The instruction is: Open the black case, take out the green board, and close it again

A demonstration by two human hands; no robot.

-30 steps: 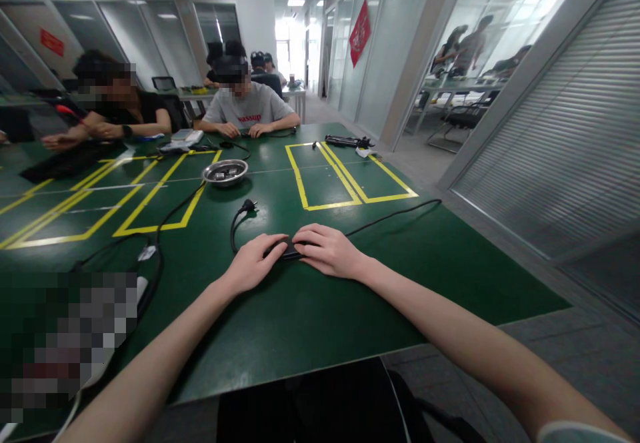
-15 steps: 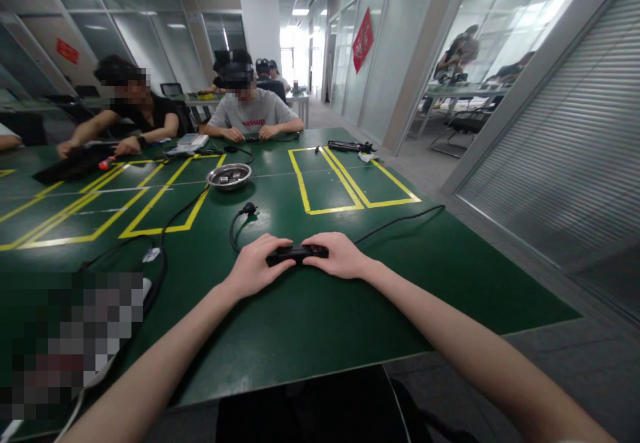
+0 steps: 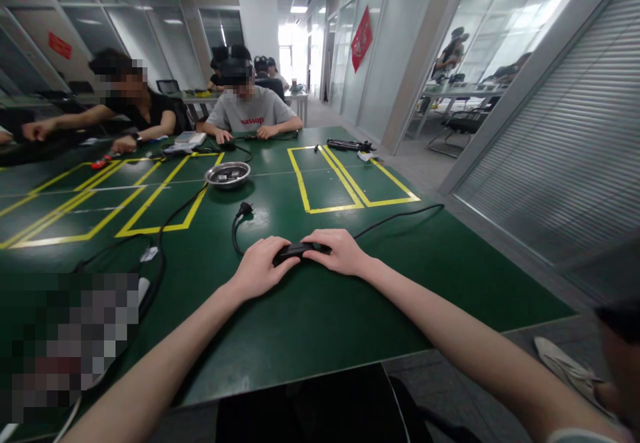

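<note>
A black power adapter (image 3: 296,250) lies across the green table in front of me, its ends covered by my fingers. My left hand (image 3: 260,266) is closed around its left end, thumb at the near side and fingers at the far side. On the right end, my right hand (image 3: 337,253) holds it in the same pinch. Left of the adapter, a short cord curves up to a black plug (image 3: 245,210). Another black cable (image 3: 400,219) runs from behind my right hand towards the table's right side.
A steel bowl (image 3: 228,175) with small metal parts stands beyond the plug. Yellow tape (image 3: 335,210) outlines rectangles on the table (image 3: 480,283). A folded black tripod (image 3: 350,145) lies at the far edge. Two co-workers sit opposite. At lower right, a person's shoe (image 3: 565,360) shows.
Both my hands stay on the adapter, with only slight shifts of the fingers. The co-worker at far left has stretched an arm out leftward. Someone has come into view at lower right.
</note>
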